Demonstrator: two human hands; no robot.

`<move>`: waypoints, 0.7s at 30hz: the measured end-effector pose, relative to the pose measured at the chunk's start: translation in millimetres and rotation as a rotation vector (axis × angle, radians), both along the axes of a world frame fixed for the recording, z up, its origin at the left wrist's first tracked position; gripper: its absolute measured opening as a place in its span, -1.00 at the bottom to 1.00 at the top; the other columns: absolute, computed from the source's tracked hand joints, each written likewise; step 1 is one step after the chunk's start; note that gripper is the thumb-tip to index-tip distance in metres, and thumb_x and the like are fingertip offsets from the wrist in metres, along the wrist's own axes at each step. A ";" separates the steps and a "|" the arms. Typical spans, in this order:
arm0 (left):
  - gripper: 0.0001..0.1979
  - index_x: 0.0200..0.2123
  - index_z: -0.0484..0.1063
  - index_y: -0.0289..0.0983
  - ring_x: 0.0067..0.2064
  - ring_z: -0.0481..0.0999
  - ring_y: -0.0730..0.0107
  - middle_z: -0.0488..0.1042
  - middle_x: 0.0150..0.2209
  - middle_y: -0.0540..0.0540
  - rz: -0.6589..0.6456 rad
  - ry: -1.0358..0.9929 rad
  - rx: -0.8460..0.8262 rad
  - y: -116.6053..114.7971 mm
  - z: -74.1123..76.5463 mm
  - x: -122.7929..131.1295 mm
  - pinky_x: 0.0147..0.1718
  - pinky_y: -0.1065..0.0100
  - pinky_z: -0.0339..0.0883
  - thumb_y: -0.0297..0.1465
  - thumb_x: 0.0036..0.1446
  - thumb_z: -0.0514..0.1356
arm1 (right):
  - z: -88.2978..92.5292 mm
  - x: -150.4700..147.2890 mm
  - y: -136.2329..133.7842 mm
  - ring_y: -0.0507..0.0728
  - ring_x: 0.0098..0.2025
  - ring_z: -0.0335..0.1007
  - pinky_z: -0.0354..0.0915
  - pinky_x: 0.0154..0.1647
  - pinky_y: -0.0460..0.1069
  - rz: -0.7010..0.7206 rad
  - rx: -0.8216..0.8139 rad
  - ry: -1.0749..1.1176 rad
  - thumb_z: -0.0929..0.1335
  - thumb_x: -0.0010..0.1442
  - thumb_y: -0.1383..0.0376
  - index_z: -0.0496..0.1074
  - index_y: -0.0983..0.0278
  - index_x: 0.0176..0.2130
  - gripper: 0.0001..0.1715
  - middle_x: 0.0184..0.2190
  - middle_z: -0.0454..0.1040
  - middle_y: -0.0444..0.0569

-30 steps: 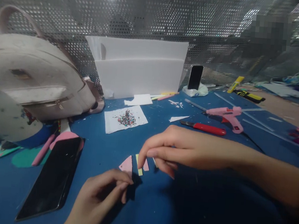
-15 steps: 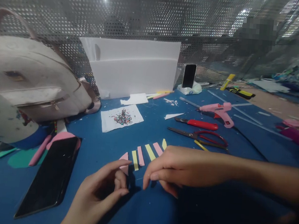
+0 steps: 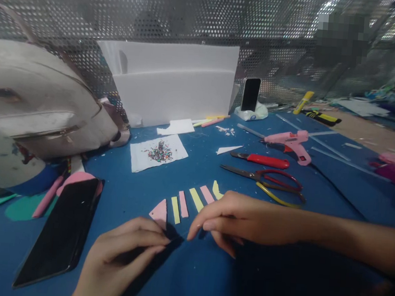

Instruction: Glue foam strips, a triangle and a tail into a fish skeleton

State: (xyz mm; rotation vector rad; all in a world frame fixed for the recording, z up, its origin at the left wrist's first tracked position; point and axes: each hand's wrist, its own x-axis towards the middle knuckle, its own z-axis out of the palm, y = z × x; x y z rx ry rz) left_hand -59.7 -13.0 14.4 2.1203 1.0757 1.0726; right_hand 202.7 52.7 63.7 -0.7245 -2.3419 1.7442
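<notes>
A row of small foam pieces lies on the blue mat: a pink triangle, then alternating yellow strips and pink strips, fanned toward the right. My left hand rests just below the triangle, thumb and fingers pressed together around something dark that I cannot identify. My right hand reaches in from the right, its fingers curled down in a pinch with the tips touching the mat below the strips. What it holds, if anything, is hidden.
A black phone lies at the left over pink foam. Behind are a pale backpack, white foam boards and paper with glitter. Scissors, a red knife and a pink glue gun lie right.
My right hand has drawn back toward me off the strips, uncovering the row and the scissors. My left hand has let go of the pink triangle and moved lower, fingers closing.
</notes>
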 end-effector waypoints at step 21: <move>-0.81 -0.21 0.52 -0.12 -0.28 0.56 0.34 0.54 -0.33 0.02 -0.001 0.186 0.123 7.5 -7.9 -20.5 -0.33 0.34 0.48 -0.52 0.15 0.24 | -47.1 37.7 9.7 -0.05 -0.45 0.41 0.25 -0.50 -0.17 -0.423 0.318 0.227 0.47 0.19 0.31 0.56 0.30 -0.31 -0.93 -0.39 0.56 -0.08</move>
